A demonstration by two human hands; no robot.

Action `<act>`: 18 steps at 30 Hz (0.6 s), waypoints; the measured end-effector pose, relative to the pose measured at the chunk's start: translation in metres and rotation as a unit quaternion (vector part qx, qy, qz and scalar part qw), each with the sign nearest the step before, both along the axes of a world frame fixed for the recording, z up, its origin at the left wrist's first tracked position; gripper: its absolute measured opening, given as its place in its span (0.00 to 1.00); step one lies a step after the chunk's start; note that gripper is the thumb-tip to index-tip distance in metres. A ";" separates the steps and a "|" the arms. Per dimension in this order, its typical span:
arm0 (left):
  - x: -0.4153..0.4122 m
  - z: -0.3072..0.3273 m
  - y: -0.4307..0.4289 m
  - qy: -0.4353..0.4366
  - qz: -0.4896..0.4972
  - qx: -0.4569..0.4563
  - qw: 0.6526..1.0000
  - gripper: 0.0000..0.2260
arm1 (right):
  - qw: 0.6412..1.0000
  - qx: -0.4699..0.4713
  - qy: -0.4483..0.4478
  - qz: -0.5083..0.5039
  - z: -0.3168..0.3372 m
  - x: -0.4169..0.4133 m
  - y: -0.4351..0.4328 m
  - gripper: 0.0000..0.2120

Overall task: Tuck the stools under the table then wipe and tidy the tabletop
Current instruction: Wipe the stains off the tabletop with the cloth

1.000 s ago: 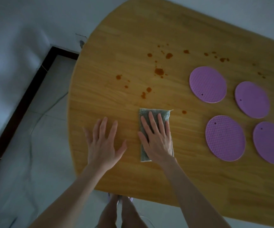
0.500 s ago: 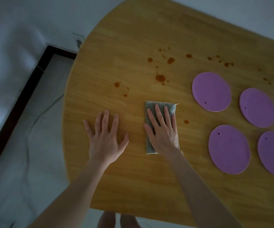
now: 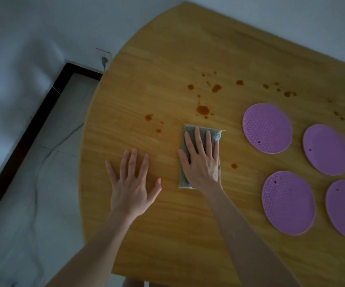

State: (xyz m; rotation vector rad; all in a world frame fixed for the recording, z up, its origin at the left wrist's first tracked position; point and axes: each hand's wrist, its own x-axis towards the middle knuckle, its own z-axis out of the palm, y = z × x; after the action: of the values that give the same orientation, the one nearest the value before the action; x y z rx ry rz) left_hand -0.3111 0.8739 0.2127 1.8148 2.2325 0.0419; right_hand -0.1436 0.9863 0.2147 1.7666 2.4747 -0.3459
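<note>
A folded grey cloth [image 3: 190,132] lies on the wooden tabletop [image 3: 167,59]. My right hand [image 3: 201,160] presses flat on the cloth with straight fingers. My left hand [image 3: 132,183] rests flat on the bare wood to the left of it, fingers spread. Brown sauce stains [image 3: 203,109] are scattered just beyond the cloth and across the far part of the table; one small spot [image 3: 234,166] sits right of my right hand. Several round purple silicone mats [image 3: 266,127] lie on the right side. No stools are visible.
The table's curved left edge [image 3: 82,162] borders a pale tiled floor [image 3: 32,204] with a thin cable across it. A dark skirting strip [image 3: 28,123] runs along the white wall, which carries a socket [image 3: 104,56] near the table's far left edge.
My right hand has slid the cloth forward, away from me, over the stains nearest me and toward the larger stain. My left hand stays flat on the wood.
</note>
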 end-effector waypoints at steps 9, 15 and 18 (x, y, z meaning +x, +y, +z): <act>0.001 0.001 -0.002 0.005 0.002 0.004 1.000 0.33 | 0.992 0.020 0.020 0.120 -0.005 -0.001 -0.029 0.28; 0.002 0.002 0.000 0.010 0.009 0.005 1.000 0.32 | 1.000 -0.001 0.006 0.011 -0.002 -0.009 0.005 0.31; 0.004 0.002 -0.002 0.012 0.009 0.006 1.000 0.33 | 0.999 0.004 0.007 0.052 0.000 -0.021 -0.010 0.31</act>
State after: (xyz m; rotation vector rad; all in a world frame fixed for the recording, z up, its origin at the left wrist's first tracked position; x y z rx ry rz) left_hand -0.3074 0.8717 0.2146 1.8115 2.2695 0.0368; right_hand -0.1647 0.9763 0.2144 1.6361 2.5688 -0.3426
